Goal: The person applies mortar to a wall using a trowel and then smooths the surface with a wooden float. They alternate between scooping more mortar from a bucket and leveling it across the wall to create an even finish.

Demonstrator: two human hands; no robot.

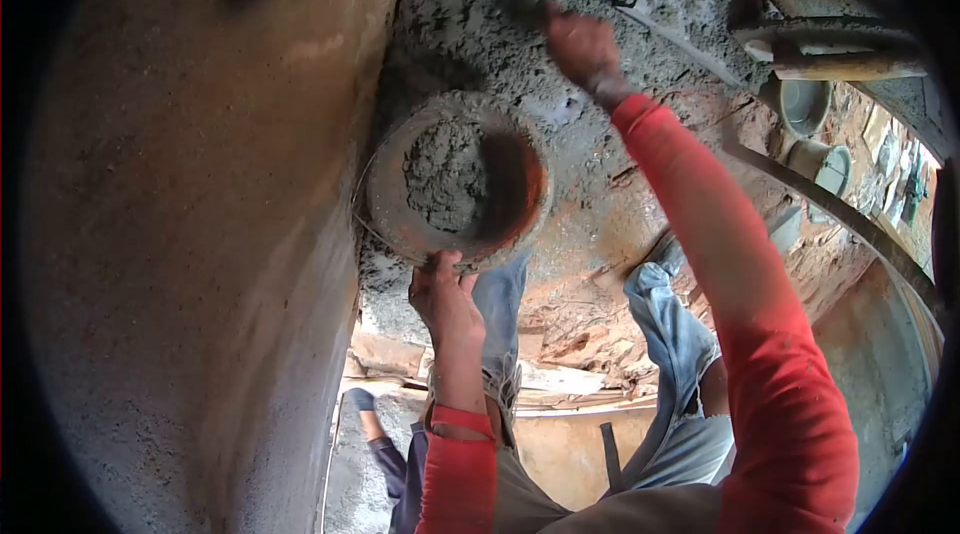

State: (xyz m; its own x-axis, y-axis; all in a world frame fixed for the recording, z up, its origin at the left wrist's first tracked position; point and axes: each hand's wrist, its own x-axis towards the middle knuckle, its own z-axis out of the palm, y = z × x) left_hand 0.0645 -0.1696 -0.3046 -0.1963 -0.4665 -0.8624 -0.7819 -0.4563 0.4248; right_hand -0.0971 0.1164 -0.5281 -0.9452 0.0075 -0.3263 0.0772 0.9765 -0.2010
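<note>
Gripped the bowl (536, 179) by its near rim in the left hand (446, 302), bent mostly closed; had the bowl, with mortar (443, 177) mounded inside, close beside the wall (200, 224) at the left edge of the floor (575, 224); had the right hand (584, 46) closed in a fist round a tool (524, 11), too blurred to make out fully, over the rough grey bed (440, 19) toward the floor's far edge; had a long strip (682, 44) just past the right hand, slanting across, and two buckets (831, 171) near the floor's right edge
</note>
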